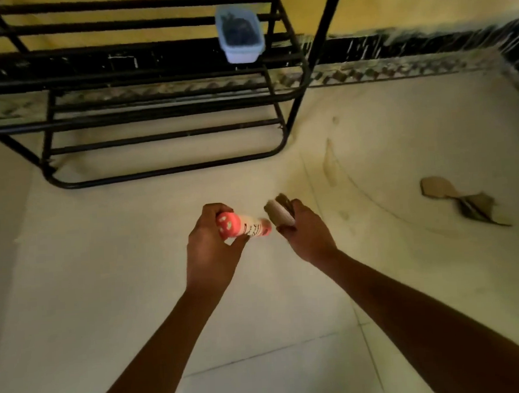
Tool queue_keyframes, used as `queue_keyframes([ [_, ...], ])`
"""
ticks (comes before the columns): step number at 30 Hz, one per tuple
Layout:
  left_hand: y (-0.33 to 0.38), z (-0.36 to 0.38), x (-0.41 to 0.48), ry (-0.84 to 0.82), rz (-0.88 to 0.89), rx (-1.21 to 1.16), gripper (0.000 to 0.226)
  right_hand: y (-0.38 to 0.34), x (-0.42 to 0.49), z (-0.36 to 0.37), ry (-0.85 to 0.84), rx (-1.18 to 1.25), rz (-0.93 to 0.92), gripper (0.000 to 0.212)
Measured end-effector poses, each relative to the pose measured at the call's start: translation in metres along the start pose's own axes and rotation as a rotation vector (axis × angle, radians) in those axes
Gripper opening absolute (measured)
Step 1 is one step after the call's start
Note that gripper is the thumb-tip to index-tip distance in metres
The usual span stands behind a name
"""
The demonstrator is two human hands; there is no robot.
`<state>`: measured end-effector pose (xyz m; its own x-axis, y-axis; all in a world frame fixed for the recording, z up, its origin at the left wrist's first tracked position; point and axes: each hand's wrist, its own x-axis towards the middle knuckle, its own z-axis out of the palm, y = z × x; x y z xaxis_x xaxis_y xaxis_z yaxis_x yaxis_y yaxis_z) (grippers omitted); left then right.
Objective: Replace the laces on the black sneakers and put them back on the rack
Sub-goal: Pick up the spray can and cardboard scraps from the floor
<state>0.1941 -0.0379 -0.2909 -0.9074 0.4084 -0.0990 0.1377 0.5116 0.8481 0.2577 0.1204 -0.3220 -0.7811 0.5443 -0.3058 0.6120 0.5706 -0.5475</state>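
I see the rack (169,135) at 11 o'clock on the floor (118,235), its bars running 9 to 3. A tub (239,36) sits near its right end; I can't make out the dark contents. At centre, the left hand (210,251) clamps a red bottle (245,227) lying 9 to 3. The right hand (307,236), knuckles up, grips a tan block (279,213).
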Motion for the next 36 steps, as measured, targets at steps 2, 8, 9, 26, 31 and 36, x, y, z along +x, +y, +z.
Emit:
queue_keyframes([
  [2,0.018,0.011,-0.004,-0.017,-0.002,-0.003,0.048,0.012,-0.012,-0.012,0.050,0.108,0.069,0.036],
  [8,0.082,0.036,-0.030,-0.105,0.007,0.018,0.048,0.044,-0.057,-0.075,0.129,0.274,0.241,0.023],
  [9,0.098,0.040,-0.037,-0.127,0.001,0.022,0.049,0.050,-0.067,-0.091,0.140,0.285,0.268,0.021],
  [26,0.311,0.132,-0.028,-0.310,0.014,0.109,0.044,0.115,-0.083,-0.299,0.233,0.332,0.477,0.031],
  [31,0.329,0.188,0.005,-0.374,0.021,0.132,0.044,0.165,-0.049,-0.314,0.167,0.289,0.571,0.023],
  [36,0.323,0.243,0.039,-0.388,0.009,0.130,0.044,0.224,-0.003,-0.295,0.096,0.229,0.575,0.031],
])
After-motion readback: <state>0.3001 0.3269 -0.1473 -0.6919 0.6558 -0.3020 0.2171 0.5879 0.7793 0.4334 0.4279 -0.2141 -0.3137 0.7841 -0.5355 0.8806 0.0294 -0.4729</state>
